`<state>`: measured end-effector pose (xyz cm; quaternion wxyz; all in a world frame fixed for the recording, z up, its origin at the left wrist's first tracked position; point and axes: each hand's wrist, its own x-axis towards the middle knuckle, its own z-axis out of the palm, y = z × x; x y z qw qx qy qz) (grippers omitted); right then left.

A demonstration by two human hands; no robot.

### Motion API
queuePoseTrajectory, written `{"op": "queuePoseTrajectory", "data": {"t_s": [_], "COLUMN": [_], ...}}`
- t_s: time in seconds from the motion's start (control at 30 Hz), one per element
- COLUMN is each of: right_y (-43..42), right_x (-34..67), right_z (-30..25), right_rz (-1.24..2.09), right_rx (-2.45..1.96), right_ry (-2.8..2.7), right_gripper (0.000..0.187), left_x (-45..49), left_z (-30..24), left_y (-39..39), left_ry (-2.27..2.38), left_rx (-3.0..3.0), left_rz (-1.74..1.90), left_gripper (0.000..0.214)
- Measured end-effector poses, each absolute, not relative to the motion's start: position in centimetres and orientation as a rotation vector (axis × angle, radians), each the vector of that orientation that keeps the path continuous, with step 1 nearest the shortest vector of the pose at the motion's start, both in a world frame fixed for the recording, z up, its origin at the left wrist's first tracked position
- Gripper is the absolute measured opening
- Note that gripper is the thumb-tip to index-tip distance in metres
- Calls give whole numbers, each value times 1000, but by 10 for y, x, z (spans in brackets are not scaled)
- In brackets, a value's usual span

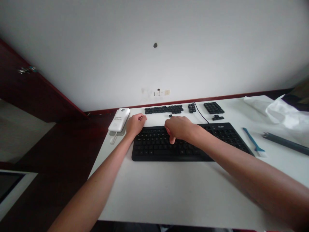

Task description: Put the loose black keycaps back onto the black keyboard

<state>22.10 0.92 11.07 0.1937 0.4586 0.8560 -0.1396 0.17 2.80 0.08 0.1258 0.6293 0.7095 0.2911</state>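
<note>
A black keyboard [159, 157] lies on the white table, its keys partly covered by my right hand. My right hand [179, 126] is over the middle of it, fingers folded in and one digit pointing down onto the keys. At the keyboard's far left corner rests my left hand [136, 124], its fingers curled together and nothing visible in them. Behind the keyboard are loose black keycaps in rows [164, 110], a small cluster [192, 108] and a number-pad block [213, 108]. A single keycap [170, 115] sits just beyond my right hand.
A white power bank [119, 120] with a strap lies at the left. On the right are a blue-handled brush [252, 140], a dark rod-like item [286, 142] and crumpled white wrapping [285, 112]. More keycaps [217, 117] and a cable [201, 112] lie behind the keyboard.
</note>
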Motion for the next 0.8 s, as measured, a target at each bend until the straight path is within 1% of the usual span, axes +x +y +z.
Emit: {"op": "queuePoseTrajectory", "data": {"t_s": [0.17, 0.2, 0.3, 0.33, 0.4, 0.43, 0.53, 0.7, 0.8], "right_y": [23, 30, 54, 63, 79, 86, 96, 94, 92], "right_x": [238, 243, 260, 265, 274, 278, 280, 267, 262], "right_z": [107, 105, 98, 95, 87, 82, 68, 49, 46], "right_rz": [-452, -453, -406, -395, -314, -299, -267, -238, -264], "right_rx": [1271, 1292, 1480, 1552, 1616, 1585, 1488, 1351, 1331], "right_ry": [2421, 2451, 2651, 2720, 2810, 2838, 2856, 2886, 2885], "right_gripper": [37, 37, 22, 20, 26, 29, 31, 36, 36], "left_x": [-1, -2, -5, -5, -6, -5, -3, -1, -1], "left_z": [-1, -2, -6, -7, -8, -8, -5, 0, 0], "left_y": [28, 28, 30, 31, 31, 31, 29, 26, 26], "left_ry": [2024, 2011, 1994, 1994, 1994, 1993, 1994, 2014, 2011], "left_rx": [1849, 1850, 1847, 1845, 1839, 1837, 1832, 1834, 1838], "left_rz": [860, 870, 898, 903, 908, 913, 913, 881, 884], "left_gripper": [31, 31, 30, 30, 29, 29, 29, 29, 29]}}
